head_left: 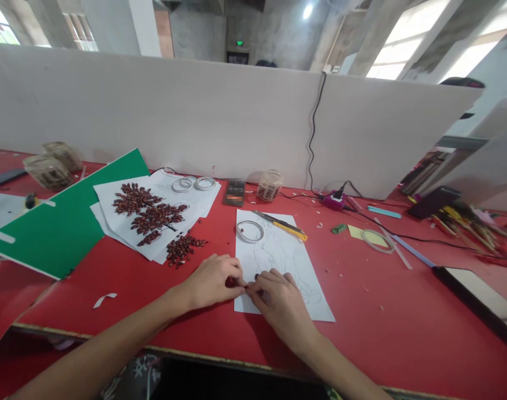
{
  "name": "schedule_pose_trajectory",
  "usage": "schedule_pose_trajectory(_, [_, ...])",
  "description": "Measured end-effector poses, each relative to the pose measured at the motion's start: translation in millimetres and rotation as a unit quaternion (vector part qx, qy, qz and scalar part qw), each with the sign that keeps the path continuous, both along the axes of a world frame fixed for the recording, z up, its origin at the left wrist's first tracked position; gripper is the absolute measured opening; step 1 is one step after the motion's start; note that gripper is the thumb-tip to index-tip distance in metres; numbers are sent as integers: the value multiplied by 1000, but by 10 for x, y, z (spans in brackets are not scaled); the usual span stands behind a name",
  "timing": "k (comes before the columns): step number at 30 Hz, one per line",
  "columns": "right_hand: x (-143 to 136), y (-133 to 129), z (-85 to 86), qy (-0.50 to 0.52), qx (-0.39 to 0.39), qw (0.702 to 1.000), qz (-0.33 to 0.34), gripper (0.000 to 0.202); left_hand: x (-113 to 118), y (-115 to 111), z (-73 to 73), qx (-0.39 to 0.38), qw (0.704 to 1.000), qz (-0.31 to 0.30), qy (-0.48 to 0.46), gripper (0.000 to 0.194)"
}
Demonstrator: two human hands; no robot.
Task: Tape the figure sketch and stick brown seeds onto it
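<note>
My left hand (pixel 215 281) and my right hand (pixel 281 303) meet fingertip to fingertip over the left edge of a white sheet with a pencil drawing (pixel 293 255). Both are pinched closed on something small and dark, too small to name. A dark bit (pixel 257 276) shows beside my right fingers. On the sheet's upper part lie a roll of tape (pixel 250 231) and a yellow and black cutter knife (pixel 283 225). Left of the sheet, a pile of dark red seeds (pixel 182 248) sits near papers bearing a plant shape made of similar seeds (pixel 153 218).
A green board (pixel 74 222) slants at the left. Along the white partition (pixel 195 116) stand a jar (pixel 270 186), a phone-like device (pixel 235 192) and a purple power socket (pixel 334 201) with cables. A black-edged tablet or case (pixel 478 303) lies at the right.
</note>
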State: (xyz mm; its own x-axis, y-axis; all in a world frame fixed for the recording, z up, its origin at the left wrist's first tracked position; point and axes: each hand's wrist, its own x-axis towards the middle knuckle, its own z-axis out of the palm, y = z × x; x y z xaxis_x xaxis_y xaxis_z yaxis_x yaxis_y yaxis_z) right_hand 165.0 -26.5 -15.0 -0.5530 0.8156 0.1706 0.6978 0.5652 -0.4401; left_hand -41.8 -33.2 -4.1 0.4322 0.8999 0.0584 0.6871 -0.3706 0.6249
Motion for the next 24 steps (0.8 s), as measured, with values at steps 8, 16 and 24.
schedule_pose_trajectory(8, [207,56,237,23,19,999,28,32,-50,35,123,-30,998,-44,-40,10])
schedule_pose_trajectory(16, [644,951,361,140,76,986,-53,37,-1045,193,413,53,981,152,108,30])
schedule_pose_trajectory(24, [629,1188,-94,142,87,984,-58,33,-1052,306,191,36,976,121,176,25])
